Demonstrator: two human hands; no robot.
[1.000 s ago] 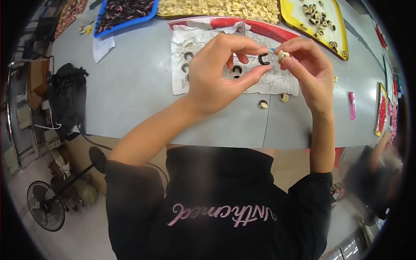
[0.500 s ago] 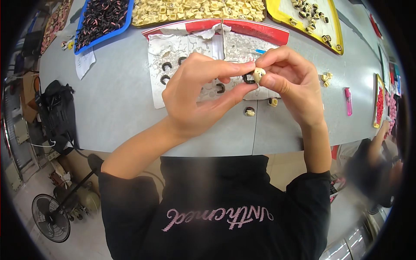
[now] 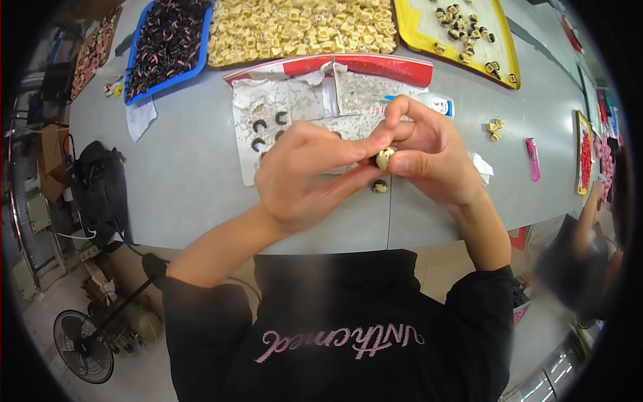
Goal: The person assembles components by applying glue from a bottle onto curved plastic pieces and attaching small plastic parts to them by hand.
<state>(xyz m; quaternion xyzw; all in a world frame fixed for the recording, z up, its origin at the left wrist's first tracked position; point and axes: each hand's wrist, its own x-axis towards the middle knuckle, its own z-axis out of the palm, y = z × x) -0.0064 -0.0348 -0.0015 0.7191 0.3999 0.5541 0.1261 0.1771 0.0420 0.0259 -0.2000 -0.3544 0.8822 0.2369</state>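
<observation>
A: Hands?
B: Right hand (image 3: pixel 432 159) pinching a cream piece (image 3: pixel 384 159), center of frame. Left hand (image 3: pixel 298 175) pinching a dark piece (image 3: pixel 374 161) right against it; dark one mostly hidden by fingers.
A: Around them?
B: Small dark-and-cream piece (image 3: pixel 380 187) on the table (image 3: pixel 194 167) just below. Dark C-shaped pieces (image 3: pixel 255 126) on a white sheet (image 3: pixel 305 100), left of center.
A: Further out?
B: Blue tray (image 3: pixel 201 61) of dark parts upper left, heap of cream parts (image 3: pixel 301 27) top center, yellow tray (image 3: pixel 507 40) upper right.
</observation>
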